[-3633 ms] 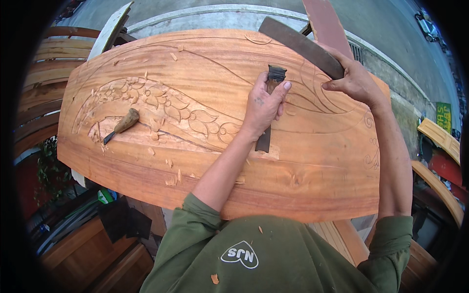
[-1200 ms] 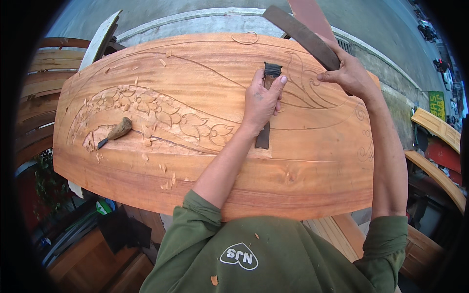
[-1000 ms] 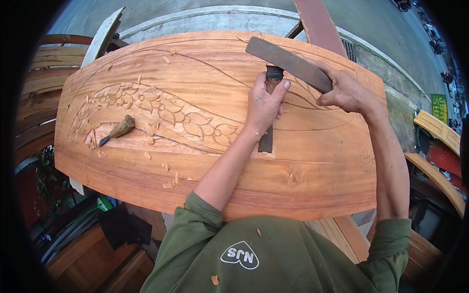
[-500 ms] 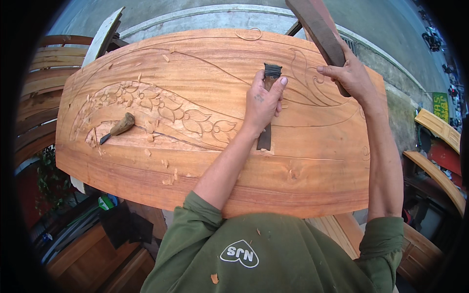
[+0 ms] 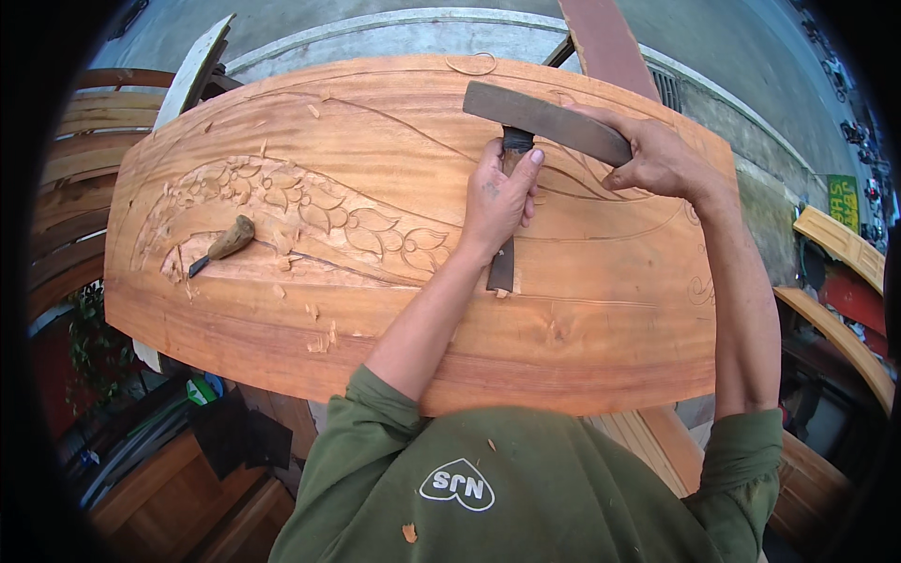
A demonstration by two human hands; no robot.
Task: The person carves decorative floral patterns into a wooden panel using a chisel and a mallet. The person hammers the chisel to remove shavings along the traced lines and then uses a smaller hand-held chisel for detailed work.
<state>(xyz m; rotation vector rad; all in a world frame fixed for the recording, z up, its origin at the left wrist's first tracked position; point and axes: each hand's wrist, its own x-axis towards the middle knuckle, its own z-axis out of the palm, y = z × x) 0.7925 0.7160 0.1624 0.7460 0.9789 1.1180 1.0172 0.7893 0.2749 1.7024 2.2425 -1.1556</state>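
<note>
The left forearm (image 5: 422, 314) slants up and rightward, the left grip (image 5: 500, 195) curled closed, thumb (image 5: 528, 164) pointing away; the right forearm (image 5: 749, 300) rises steeply, wrist (image 5: 715, 194) bent leftward, the right grip (image 5: 662, 159) clasped higher up.

– Missing any of the chisel (image 5: 503, 267)?
– Can't see its middle, wrapped in the left hand (image 5: 497, 199); can't tell touch from overlap between the dark bar (image 5: 546, 119) and the chisel's black-bound top (image 5: 518, 140); can't find the fingertips of the right hand (image 5: 664, 159), tucked behind the bar.
– And toward the rim?
– Can't follow the reddish-brown plank (image 5: 610, 49) past the top edge; can't make out the vehicles (image 5: 849, 131) at far right, too small; lose the green shirt (image 5: 554, 469) at the bottom edge.
</note>
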